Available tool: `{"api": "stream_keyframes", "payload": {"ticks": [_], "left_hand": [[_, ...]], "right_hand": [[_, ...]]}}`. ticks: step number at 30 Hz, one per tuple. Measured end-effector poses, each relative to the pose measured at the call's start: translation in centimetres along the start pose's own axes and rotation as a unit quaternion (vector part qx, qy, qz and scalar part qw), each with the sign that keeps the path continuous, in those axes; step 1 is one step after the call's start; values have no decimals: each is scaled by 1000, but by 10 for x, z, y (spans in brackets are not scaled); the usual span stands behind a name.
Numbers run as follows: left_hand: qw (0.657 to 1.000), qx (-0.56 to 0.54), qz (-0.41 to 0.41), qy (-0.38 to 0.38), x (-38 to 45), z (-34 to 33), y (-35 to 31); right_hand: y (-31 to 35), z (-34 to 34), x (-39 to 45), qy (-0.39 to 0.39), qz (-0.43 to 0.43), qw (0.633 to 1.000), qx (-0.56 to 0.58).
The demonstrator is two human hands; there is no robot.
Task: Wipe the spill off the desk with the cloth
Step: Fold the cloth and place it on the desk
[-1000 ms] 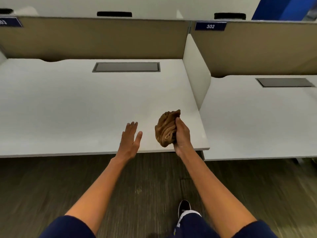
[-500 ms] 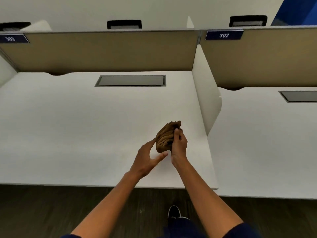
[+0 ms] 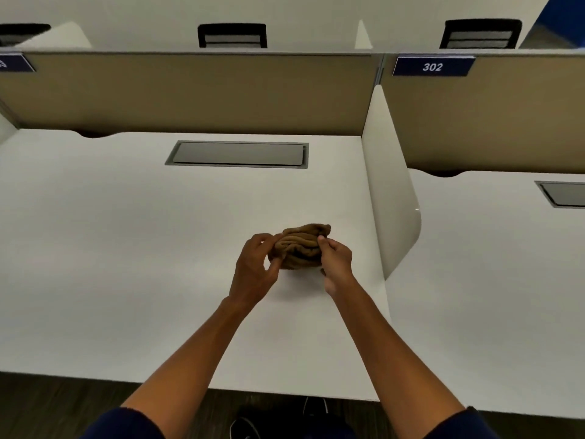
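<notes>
A crumpled brown cloth [image 3: 302, 245] is held just above the white desk [image 3: 126, 264], right of its middle. My left hand [image 3: 254, 267] grips the cloth's left side with thumb and fingers. My right hand [image 3: 336, 259] pinches its right side. The cloth is bunched into folds between both hands. No spill shows on the desk surface in this view.
A grey cable hatch [image 3: 237, 153] is set into the desk's far side. A tan back panel [image 3: 190, 90] closes the rear. A white side divider [image 3: 392, 198] stands on the right, with a second desk [image 3: 490, 280] beyond it. Chair backs [image 3: 232, 34] show behind.
My left hand came up from the desk's front edge and took hold of the cloth's left side. Both hands and the cloth moved further over the desk as I stepped closer.
</notes>
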State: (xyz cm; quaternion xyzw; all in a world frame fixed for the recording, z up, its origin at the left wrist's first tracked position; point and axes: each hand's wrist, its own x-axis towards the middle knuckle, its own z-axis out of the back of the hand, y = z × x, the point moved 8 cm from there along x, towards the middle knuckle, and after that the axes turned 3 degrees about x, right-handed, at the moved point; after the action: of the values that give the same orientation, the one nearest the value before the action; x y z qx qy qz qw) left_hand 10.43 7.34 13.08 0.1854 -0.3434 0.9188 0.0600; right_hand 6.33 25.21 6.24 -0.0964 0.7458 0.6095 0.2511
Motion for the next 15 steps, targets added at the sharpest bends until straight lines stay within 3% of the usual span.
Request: {"api": "stream_keyframes", "payload": {"ticks": [7, 15], "left_hand": [[1000, -5, -24, 0, 64, 21, -9], [995, -33, -86, -39, 107, 51, -15]], "right_hand": [[49, -23, 18, -17, -17, 1000, 3], [118, -41, 12, 51, 170, 981, 78]]}}
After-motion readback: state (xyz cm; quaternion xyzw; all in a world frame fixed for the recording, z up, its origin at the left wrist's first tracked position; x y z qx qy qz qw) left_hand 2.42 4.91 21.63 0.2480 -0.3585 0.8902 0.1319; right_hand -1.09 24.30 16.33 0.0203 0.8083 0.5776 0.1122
